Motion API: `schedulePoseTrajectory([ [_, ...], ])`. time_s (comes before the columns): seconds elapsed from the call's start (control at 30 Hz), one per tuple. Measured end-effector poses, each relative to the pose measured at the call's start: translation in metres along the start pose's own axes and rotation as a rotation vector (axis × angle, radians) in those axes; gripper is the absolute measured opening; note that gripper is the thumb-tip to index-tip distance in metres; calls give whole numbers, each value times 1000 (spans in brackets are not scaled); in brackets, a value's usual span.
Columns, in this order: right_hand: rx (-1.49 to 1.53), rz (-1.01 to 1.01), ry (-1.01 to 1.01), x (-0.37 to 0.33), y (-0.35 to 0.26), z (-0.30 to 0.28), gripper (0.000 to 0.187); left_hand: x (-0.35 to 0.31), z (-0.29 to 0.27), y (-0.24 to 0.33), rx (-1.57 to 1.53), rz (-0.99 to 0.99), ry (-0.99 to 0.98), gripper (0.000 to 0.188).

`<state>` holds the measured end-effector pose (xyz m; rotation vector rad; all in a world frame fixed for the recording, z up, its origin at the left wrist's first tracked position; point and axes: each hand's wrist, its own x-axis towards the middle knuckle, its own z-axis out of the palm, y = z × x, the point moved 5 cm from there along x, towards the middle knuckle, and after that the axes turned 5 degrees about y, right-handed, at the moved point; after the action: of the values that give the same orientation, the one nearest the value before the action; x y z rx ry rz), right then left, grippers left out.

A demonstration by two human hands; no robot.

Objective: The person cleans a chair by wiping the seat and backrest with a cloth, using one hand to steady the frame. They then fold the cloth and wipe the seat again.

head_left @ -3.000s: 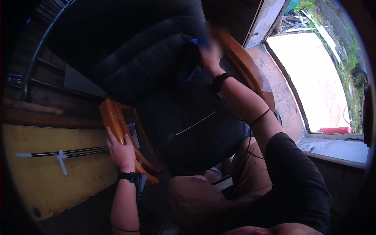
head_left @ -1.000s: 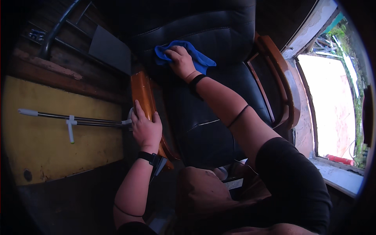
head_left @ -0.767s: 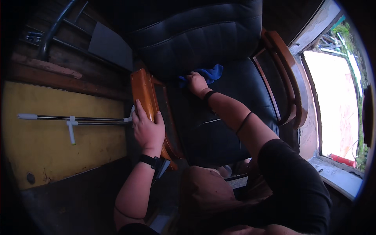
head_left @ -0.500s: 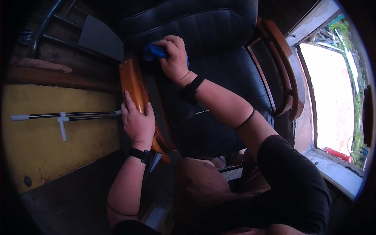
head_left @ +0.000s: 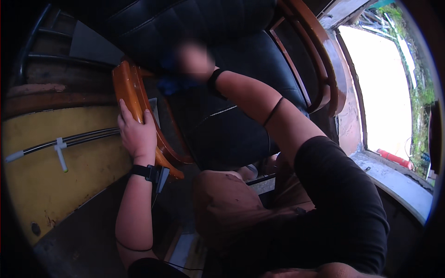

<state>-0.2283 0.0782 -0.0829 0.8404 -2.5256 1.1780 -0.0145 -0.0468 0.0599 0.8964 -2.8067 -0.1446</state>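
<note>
A black padded chair (head_left: 241, 111) with stitched seams and wooden arms stands in front of me. My left hand (head_left: 138, 134) is wrapped over its left wooden armrest (head_left: 132, 95), thumb on the inner side and fingers along the outer side. Over the seat near the backrest, my right hand (head_left: 194, 59) is badly blurred, so its separate fingers do not show. A blue cloth (head_left: 178, 83) is bunched beneath and beside that hand, against the black upholstery. The right wooden armrest (head_left: 324, 60) is untouched.
Left of the chair, a yellow board (head_left: 69, 176) has thin dark rods with white fittings (head_left: 59, 144) across it. A dark metal frame (head_left: 34, 55) and a grey panel (head_left: 95, 44) are behind. To the right is a bright window opening with a white sill (head_left: 394, 185).
The view has shifted, moving the chair leftward and up in the picture. My right hand has moved with the blue cloth over the upholstery and become blurred. My left hand still holds the armrest.
</note>
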Motion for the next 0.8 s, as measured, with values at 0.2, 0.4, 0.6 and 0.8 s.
schedulePoseTrajectory([
  [0.2,475,84,1049,47,-2,-174,25,1,4,1,38,-15,-2,74],
  [0.4,-222,-304,826,71,65,-198,30,3,5,6,58,-11,-5,74],
  [0.6,-176,32,121,-28,130,-79,29,3,-4,9,48,-67,-14,74],
  [0.8,262,406,485,-9,100,-115,24,-1,-5,0,41,-71,1,73],
])
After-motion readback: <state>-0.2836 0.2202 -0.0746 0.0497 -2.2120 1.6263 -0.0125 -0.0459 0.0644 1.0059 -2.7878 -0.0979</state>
